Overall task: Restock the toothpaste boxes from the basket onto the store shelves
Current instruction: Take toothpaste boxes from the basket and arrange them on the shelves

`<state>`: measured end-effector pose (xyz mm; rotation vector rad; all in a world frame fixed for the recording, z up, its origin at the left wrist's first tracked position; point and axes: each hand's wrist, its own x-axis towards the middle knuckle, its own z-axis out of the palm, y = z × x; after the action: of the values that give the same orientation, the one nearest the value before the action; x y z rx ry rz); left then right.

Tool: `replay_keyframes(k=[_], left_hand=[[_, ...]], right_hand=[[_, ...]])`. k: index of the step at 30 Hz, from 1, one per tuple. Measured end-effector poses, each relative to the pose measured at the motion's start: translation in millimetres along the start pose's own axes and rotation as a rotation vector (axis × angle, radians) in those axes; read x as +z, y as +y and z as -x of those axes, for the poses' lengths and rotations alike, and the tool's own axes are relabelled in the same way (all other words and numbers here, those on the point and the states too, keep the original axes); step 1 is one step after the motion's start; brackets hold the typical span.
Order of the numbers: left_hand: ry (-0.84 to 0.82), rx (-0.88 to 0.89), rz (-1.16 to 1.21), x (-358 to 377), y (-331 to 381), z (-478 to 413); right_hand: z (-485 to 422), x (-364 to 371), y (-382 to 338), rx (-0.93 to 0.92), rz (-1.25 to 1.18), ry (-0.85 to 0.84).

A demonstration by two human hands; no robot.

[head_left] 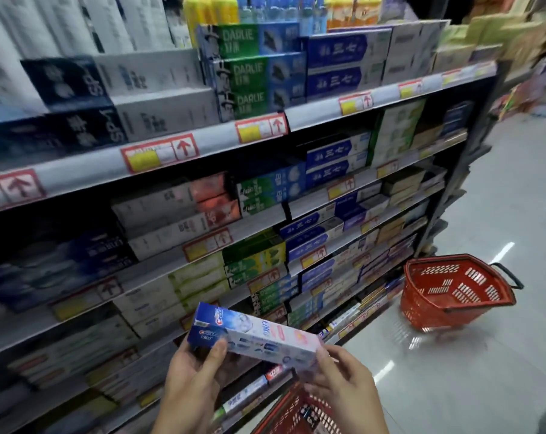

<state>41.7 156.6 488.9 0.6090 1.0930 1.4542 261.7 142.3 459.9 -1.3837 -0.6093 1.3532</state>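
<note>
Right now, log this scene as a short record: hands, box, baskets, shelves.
held item: Crest toothpaste box, tilted, in front of the shelves, not yet placed
left hand: grips the box's blue end
right hand: pinches the opposite end
near basket: red, below the hands, contents unclear
far basket: red, on the floor by the shelf end, no contents visible
shelves: stocked with toothpaste boxes, price tags on the rails
</note>
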Motion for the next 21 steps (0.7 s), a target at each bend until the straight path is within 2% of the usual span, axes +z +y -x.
replay_keyframes(k=[11, 21], left_hand=[[-0.034, 0.058, 0.104, 16.2, 67.7, 30.4], [0.073, 0.112, 0.081, 10.5, 120.2, 66.9]], right_hand=[[28.2, 22.7, -71.7, -0.160, -0.015, -0.076], [50.0, 40.8, -110.8, -0.253, -0.005, -0.220]])
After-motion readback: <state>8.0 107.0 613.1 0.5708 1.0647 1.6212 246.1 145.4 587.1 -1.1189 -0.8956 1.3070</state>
